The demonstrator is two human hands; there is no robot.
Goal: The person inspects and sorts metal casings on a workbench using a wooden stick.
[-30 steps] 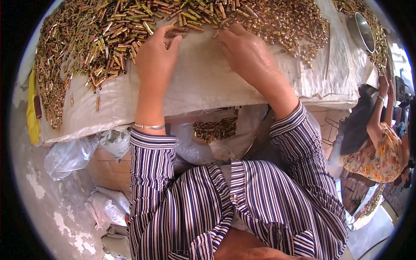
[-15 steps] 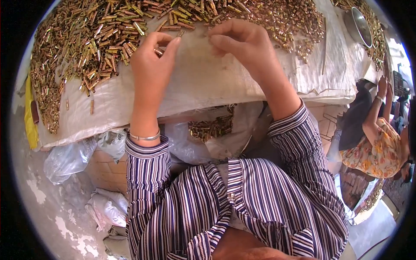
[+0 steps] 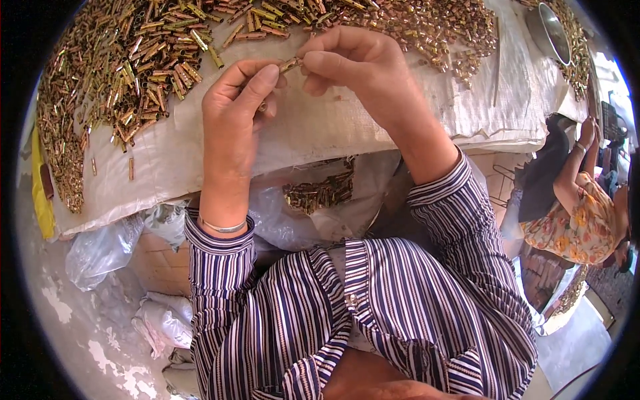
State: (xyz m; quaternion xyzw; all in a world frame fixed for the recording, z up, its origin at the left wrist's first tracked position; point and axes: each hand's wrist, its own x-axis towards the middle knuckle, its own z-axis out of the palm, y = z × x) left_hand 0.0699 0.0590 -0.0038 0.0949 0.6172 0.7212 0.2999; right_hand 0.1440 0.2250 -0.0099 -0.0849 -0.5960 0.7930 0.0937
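Note:
Above the table's near part, my left hand (image 3: 233, 107) and my right hand (image 3: 367, 73) meet at their fingertips. Between them is a small, shiny brass-coloured metal tube (image 3: 291, 65). The left thumb and fingers pinch one end of it, and the right thumb and forefinger close on the other. Another brass-coloured piece (image 3: 263, 107) shows in the curl of my left fingers, mostly hidden. Beyond the left hand spreads a heap of slender metal tubes (image 3: 150, 73). Shorter, coppery pieces (image 3: 437, 37) lie in a heap beyond the right hand.
A pale woven sheet (image 3: 320, 130) covers the table. A metal bowl (image 3: 551, 35) tilts at the far right, beside a thin rod (image 3: 497, 63). Under the table edge are more metal pieces (image 3: 323, 193) and clear plastic bags (image 3: 103, 247). Another person (image 3: 573, 213) sits at right.
My right hand has moved left to the tube, and its fingertips have closed on the end. My left hand has turned slightly and shifted a little lower. The view has moved slightly.

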